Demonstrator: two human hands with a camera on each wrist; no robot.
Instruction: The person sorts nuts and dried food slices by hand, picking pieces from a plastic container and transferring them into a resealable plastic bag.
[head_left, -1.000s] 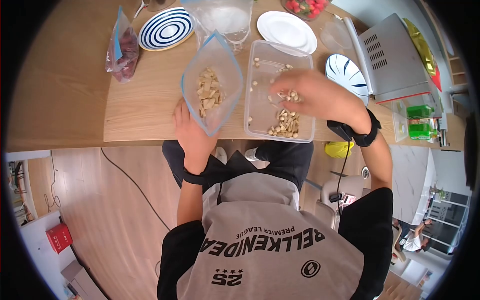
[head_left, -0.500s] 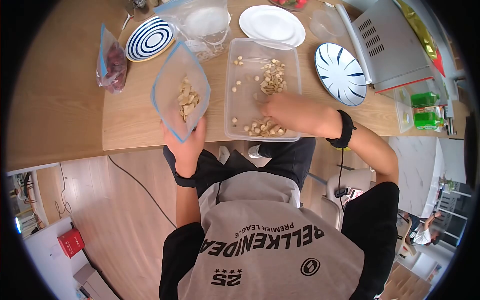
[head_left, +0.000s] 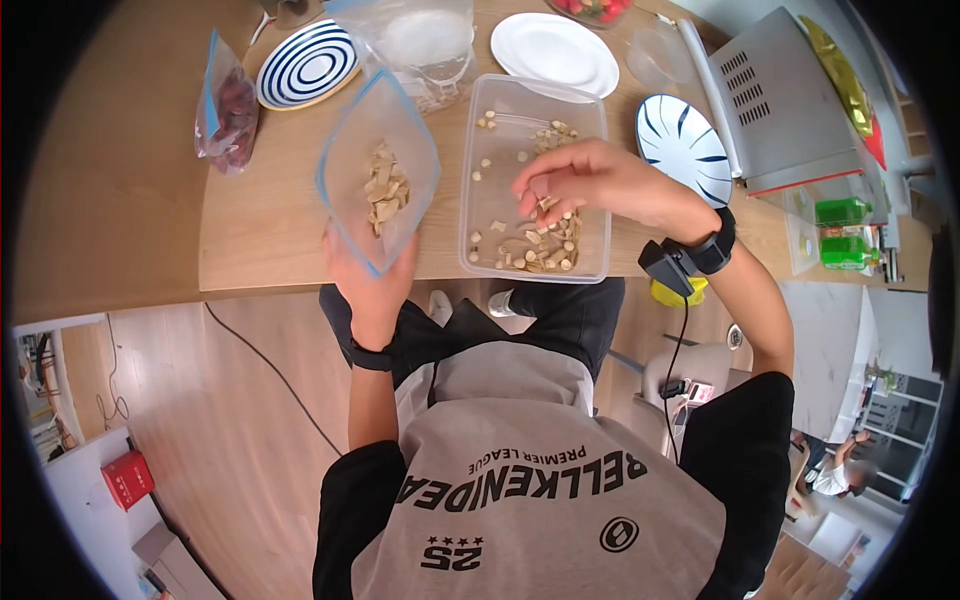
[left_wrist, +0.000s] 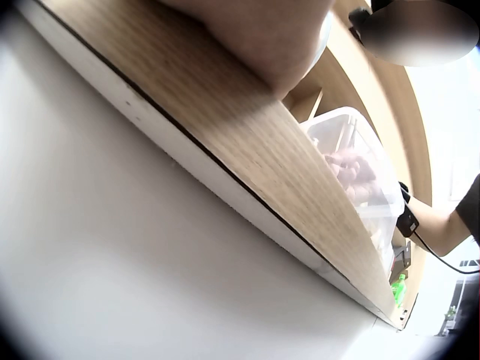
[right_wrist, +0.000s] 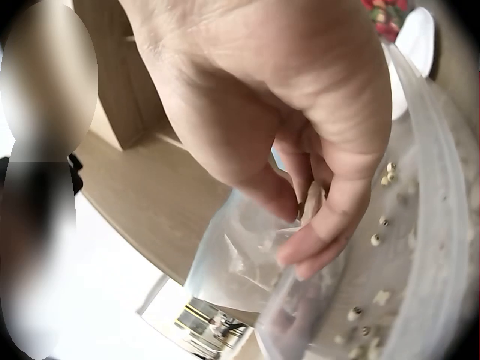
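My left hand (head_left: 370, 285) holds the open zip bag (head_left: 410, 150) at its near side, thumb and fingers around it and partly hidden behind the plastic. Pale slices (head_left: 385, 190) lie inside. In the left wrist view, only part of the left hand (left_wrist: 262, 37) shows above the table edge. My right hand (head_left: 600, 185) is over the clear container (head_left: 465, 200), which holds round white pieces and pale slices (head_left: 550, 255). In the right wrist view, the right hand (right_wrist: 277, 120) pinches a pale slice (right_wrist: 313, 201) between thumb and fingers.
Behind stand a blue-ringed plate (head_left: 315, 65), another clear bag (head_left: 425, 45) and a white plate (head_left: 555, 50). A bag of dark red pieces (head_left: 235, 120) is at left. Right are a blue-striped plate (head_left: 680, 140) and a grey appliance (head_left: 780, 110).
My right hand has risen from the pieces in the container, and a slice shows in its fingers. The left hand still holds the bag. The head view has shifted slightly.
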